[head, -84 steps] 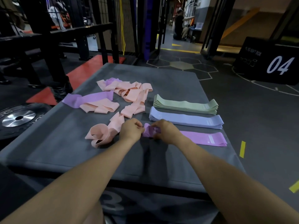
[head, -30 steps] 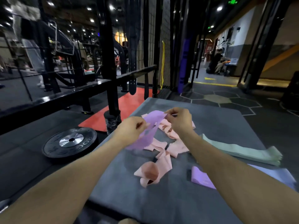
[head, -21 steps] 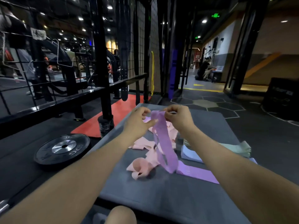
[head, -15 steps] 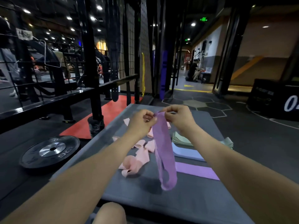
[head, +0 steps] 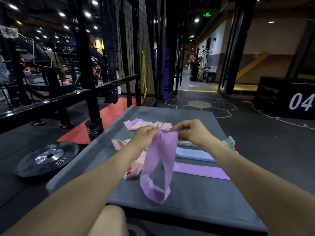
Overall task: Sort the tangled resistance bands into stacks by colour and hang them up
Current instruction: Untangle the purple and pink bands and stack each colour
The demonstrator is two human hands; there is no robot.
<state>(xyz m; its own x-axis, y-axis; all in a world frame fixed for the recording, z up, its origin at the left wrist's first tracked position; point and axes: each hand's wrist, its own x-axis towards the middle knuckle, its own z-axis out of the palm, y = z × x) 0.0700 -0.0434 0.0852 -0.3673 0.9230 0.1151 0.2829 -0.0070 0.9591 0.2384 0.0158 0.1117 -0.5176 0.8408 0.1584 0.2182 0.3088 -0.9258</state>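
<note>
A dim gym surrounds a grey padded worktop [head: 196, 198]. Above it, the left hand [head: 144, 135] and right hand [head: 192, 132] each pinch the top edge of a purple band [head: 160, 160], whose loop hangs open with its bottom resting on the worktop. This looks like the sorting step: the band seems ready to be flattened and laid on the purple stack [head: 201, 170] to the right, beside the blue stack [head: 192, 154] and green stack [head: 228, 142]. The peach tangle [head: 134, 169] lies close on the left and could snag.
</note>
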